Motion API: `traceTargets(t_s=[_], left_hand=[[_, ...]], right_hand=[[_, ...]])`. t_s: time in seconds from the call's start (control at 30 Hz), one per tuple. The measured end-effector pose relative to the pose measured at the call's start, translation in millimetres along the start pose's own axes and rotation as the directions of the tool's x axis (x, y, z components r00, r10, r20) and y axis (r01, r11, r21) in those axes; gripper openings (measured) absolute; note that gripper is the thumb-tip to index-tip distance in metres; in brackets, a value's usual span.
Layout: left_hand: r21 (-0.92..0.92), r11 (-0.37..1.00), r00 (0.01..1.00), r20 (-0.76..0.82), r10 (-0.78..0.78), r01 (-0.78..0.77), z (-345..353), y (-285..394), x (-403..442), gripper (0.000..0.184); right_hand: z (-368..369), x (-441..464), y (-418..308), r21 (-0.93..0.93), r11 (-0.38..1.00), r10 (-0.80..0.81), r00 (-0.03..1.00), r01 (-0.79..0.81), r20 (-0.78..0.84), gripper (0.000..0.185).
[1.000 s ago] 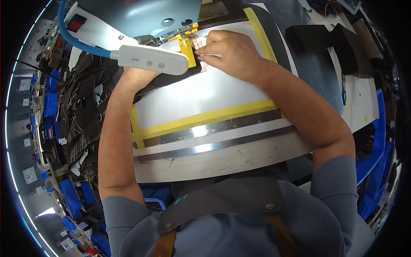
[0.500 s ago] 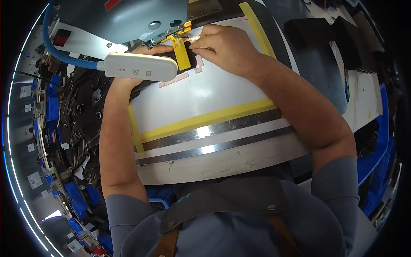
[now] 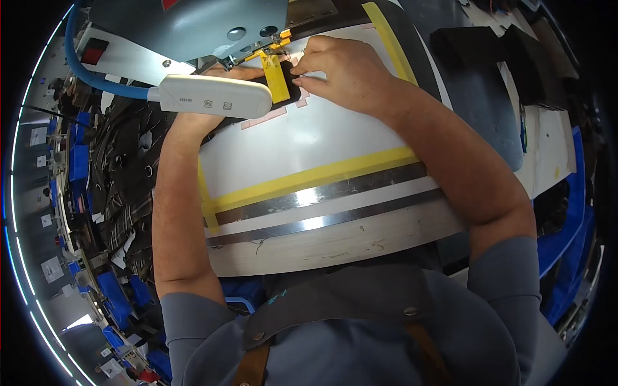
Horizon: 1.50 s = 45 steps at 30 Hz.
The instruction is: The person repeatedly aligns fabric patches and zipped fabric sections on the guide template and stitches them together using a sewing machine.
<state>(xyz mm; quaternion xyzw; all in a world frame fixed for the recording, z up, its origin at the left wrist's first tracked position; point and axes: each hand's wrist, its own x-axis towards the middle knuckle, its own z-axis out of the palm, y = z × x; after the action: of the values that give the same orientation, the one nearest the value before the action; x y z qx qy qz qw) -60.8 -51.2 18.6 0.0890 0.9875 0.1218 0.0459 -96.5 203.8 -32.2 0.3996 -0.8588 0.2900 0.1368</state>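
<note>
A small piece of black fabric [image 3: 295, 92] lies under the yellow plate [image 3: 277, 80] of a sewing machine [image 3: 187, 29]. My right hand [image 3: 351, 74] is on its right side, thumb and forefinger pinched at the fabric's edge. From the left, my left hand [image 3: 233, 73] reaches in with a finger stretched out flat toward the plate. A white lamp head [image 3: 215, 96] hides most of that hand. Pinkish strips [image 3: 264, 118] are stuck on the white work surface [image 3: 309, 141] around the fabric.
Yellow tape [image 3: 315, 177] borders the work surface, with a metal strip [image 3: 322, 222] along its near edge. Black box-like pieces [image 3: 467, 48] stand at the right. Dark garments [image 3: 125, 161] are heaped at the left. A blue hose [image 3: 80, 71] runs to the lamp.
The view has shifted slightly, moving the machine and lamp a little to the right in the picture. Both hands keep nearly the same places by the fabric.
</note>
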Motion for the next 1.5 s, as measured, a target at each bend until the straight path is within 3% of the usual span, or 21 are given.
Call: traceTargets(t_s=[0.07,0.13,0.17,0.27,0.37,0.5,0.57,0.63,0.7,0.8,1.03,1.23,1.3,1.37,1.43,1.5], left_hand=[[0.037,0.999,0.999,-0.045,0.004,-0.002,3,10,-11,0.037],[0.393,0.902,0.91,-0.283,0.303,-0.178,11,19,-23,0.034],[0.394,0.901,0.91,-0.28,0.306,-0.181,17,25,-27,0.034],[-0.022,0.973,0.883,-0.426,0.198,-0.229,42,30,-34,0.03],[-0.141,0.969,0.942,-0.3,0.152,-0.201,41,27,-30,0.028],[-0.091,0.967,0.957,-0.189,0.219,-0.239,34,24,-26,0.029],[-0.072,0.978,0.966,-0.183,0.18,-0.196,36,22,-25,0.029],[-0.037,0.97,0.944,-0.243,0.223,-0.239,37,21,-25,0.029],[-0.036,0.972,0.947,-0.233,0.219,-0.234,38,21,-24,0.029],[-0.031,0.977,0.934,-0.303,0.191,-0.21,45,22,-23,0.029],[-0.067,0.968,0.929,-0.303,0.212,-0.243,46,18,-22,0.028],[-0.058,0.974,0.933,-0.304,0.193,-0.22,51,15,-22,0.026],[-0.008,0.969,0.918,-0.324,0.23,-0.246,53,12,-21,0.043],[-0.014,0.973,0.923,-0.322,0.213,-0.229,53,13,-23,0.042],[-0.207,0.945,0.921,-0.351,0.171,-0.254,49,16,-28,0.027],[-0.278,0.931,0.93,-0.342,0.132,-0.235,41,14,-29,0.028]], right_hand=[[0,-1,-2,-0.022,1.0,-0.005,1.0,0.005,0.009,0.022],[-1,-1,-2,-0.046,0.999,-0.005,1.0,0.005,0.013,0.021],[-1,-1,-2,-0.04,0.999,-0.026,1.0,0.026,0.0,0.02],[-2,0,0,-0.004,1.0,-0.027,1.0,0.027,0.012,0.02],[-4,0,1,0.025,1.0,-0.001,0.999,0.0,0.036,0.02],[-2,0,2,0.032,0.999,-0.008,1.0,0.007,0.021,0.02],[-1,-1,4,0.054,0.999,-0.002,1.0,0.001,0.015,0.02],[1,-2,6,0.076,0.997,0.001,1.0,-0.002,0.014,0.019],[5,-1,10,0.158,0.977,-0.121,0.98,0.147,-0.159,0.014],[-3,-3,9,0.06,0.972,-0.225,0.973,0.228,-0.054,0.019],[-13,-5,5,0.009,0.958,-0.284,0.958,0.285,-0.045,0.019],[-14,-4,5,0.023,0.974,-0.224,0.974,0.225,-0.038,0.019],[-13,-3,6,0.018,0.972,-0.234,0.972,0.235,-0.035,0.019],[-12,-4,7,0.012,0.97,-0.244,0.969,0.244,-0.032,0.019],[-12,-4,7,0.013,0.965,-0.26,0.964,0.261,-0.055,0.02],[-12,-5,8,0.015,0.969,-0.244,0.969,0.245,-0.049,0.021]])
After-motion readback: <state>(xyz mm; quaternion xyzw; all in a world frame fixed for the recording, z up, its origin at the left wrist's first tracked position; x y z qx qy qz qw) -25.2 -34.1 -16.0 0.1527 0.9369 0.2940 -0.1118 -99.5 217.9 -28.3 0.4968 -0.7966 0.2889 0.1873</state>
